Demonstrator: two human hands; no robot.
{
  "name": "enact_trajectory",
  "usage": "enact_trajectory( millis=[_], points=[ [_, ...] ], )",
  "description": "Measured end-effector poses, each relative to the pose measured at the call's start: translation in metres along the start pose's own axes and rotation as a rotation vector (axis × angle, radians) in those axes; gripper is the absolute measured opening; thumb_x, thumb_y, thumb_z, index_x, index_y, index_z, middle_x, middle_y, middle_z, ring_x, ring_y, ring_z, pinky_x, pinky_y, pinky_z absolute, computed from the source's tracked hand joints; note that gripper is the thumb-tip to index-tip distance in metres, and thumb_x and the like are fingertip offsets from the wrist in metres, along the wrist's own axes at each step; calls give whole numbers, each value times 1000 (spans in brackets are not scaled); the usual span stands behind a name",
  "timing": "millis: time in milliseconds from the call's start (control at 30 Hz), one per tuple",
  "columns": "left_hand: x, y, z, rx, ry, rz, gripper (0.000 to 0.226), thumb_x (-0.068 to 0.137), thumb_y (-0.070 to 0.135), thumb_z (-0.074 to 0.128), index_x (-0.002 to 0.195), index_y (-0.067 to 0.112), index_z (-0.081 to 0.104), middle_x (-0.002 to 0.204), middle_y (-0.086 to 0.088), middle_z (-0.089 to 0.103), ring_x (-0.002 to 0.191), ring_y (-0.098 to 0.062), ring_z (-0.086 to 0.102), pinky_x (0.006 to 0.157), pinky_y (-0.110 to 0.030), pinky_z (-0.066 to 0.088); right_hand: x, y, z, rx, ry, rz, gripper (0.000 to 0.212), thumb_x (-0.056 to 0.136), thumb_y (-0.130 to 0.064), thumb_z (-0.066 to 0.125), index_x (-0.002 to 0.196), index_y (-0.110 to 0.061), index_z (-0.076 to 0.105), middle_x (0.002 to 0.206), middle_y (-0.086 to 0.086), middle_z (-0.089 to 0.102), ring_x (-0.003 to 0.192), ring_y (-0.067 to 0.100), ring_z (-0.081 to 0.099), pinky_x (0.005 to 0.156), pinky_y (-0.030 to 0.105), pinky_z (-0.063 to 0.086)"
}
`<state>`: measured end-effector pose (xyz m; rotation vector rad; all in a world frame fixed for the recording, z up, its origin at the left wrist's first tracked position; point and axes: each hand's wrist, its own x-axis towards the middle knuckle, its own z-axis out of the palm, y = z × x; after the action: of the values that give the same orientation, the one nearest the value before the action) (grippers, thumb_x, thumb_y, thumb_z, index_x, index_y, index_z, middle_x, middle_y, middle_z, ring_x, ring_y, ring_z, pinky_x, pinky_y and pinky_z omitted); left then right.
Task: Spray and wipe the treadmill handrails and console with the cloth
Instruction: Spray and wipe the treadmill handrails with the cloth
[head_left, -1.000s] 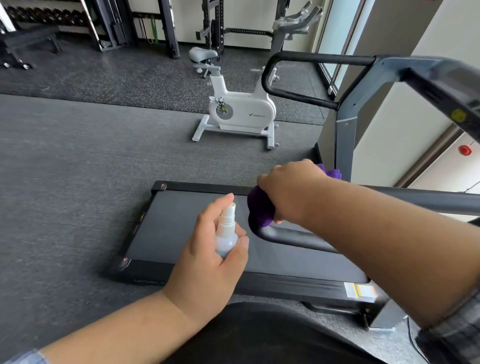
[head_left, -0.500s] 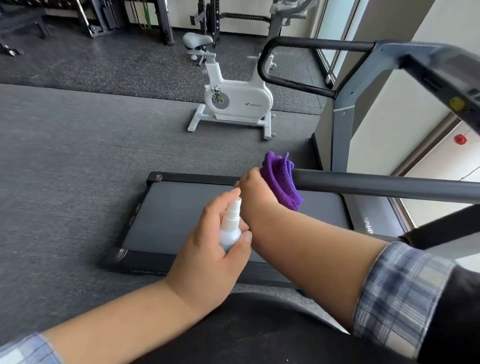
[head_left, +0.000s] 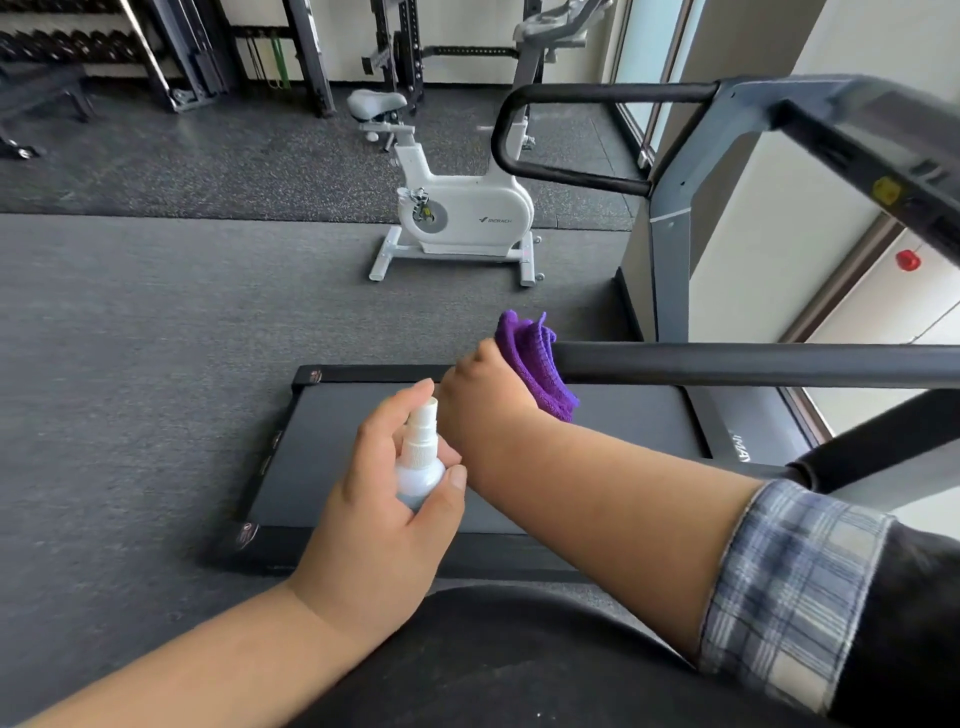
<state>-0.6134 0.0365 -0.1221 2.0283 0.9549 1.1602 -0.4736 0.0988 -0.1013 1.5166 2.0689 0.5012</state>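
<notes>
Hands: left hand grips the spray bottle, nozzle upright; right hand clamps the purple cloth around the near handrail's free end. Rail's long axis runs rightward from that hand toward the console, beyond.

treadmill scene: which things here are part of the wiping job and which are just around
In the job: purple knitted cloth in right hand; white plastic spray bottle in left hand; black padded handrail; dark console.
Just around: white exercise bike; black weight racks.
</notes>
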Motion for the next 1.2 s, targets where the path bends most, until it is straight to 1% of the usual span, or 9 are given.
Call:
enact_trajectory(
  millis=[33, 100, 167, 233, 333, 533, 733, 1000, 1200],
  points=[
    [1, -1, 0, 14, 1, -2, 66, 87, 30, 61, 131, 68, 30, 100, 18, 65, 97, -8, 63, 83, -7, 43, -3, 2, 2, 93, 80, 16, 14, 94, -35, 49, 98, -22, 54, 109, 0, 61, 108, 27, 54, 86, 40, 30],
    [2, -1, 1, 37, 2, -13, 69, 87, 26, 62, 130, 68, 30, 99, 17, 65, 98, -8, 63, 83, -6, 42, -9, 6, 6, 268, 212, 64, 7, 92, -30, 52, 97, -24, 53, 104, -4, 62, 103, 24, 55, 83, 37, 28],
    [3, 0, 2, 40, -5, -21, 64, 86, 35, 61, 130, 68, 30, 99, 17, 66, 100, -8, 63, 84, -6, 42, -15, 11, 12, 362, 296, 118, 18, 91, -33, 53, 106, -24, 56, 103, -6, 63, 100, 22, 55, 83, 36, 29],
    [5, 3, 6, 27, -24, -27, 61, 84, 40, 58, 131, 68, 30, 99, 17, 65, 99, -8, 63, 84, -7, 43, -20, 20, 17, 404, 334, 166, 36, 90, -46, 56, 118, -24, 54, 108, -6, 63, 102, 23, 54, 85, 37, 30],
    [6, 4, 16, 28, -51, -24, 62, 85, 38, 58, 131, 67, 29, 99, 17, 64, 98, -9, 62, 84, -8, 43, -31, 39, 23, 476, 336, 231, 59, 88, -64, 52, 133, -26, 50, 120, -6, 61, 111, 24, 53, 91, 39, 33],
    [11, 17, 47, 28, -88, -29, 74, 86, 18, 63, 128, 70, 31, 101, 20, 63, 99, -3, 61, 85, -3, 39, -60, 60, 33, 584, 356, 312, 68, 88, -67, 41, 143, -27, 42, 129, -4, 56, 117, 26, 51, 97, 39, 33],
    [17, 47, 94, -22, -128, -10, 62, 84, 37, 58, 129, 69, 32, 103, 22, 63, 97, -1, 62, 83, -2, 40, -97, 94, 60, 632, 342, 334, 71, 89, -63, 42, 151, -29, 33, 137, -4, 51, 121, 24, 49, 100, 38, 32],
    [14, 89, 166, -45, -204, 4, 60, 84, 39, 57, 131, 67, 32, 97, 13, 64, 95, -15, 64, 87, -13, 44, -164, 155, 113, 669, 290, 391, 75, 86, -69, 51, 151, -34, 33, 145, -8, 46, 132, 21, 42, 111, 38, 26],
    [5, 121, 213, -69, -237, 9, 58, 85, 42, 55, 130, 68, 30, 98, 12, 63, 93, -16, 62, 86, -17, 45, -231, 217, 164, 752, 239, 469, 77, 82, -66, 61, 150, -39, 37, 146, -10, 47, 135, 21, 40, 114, 37, 21]
  ],
)
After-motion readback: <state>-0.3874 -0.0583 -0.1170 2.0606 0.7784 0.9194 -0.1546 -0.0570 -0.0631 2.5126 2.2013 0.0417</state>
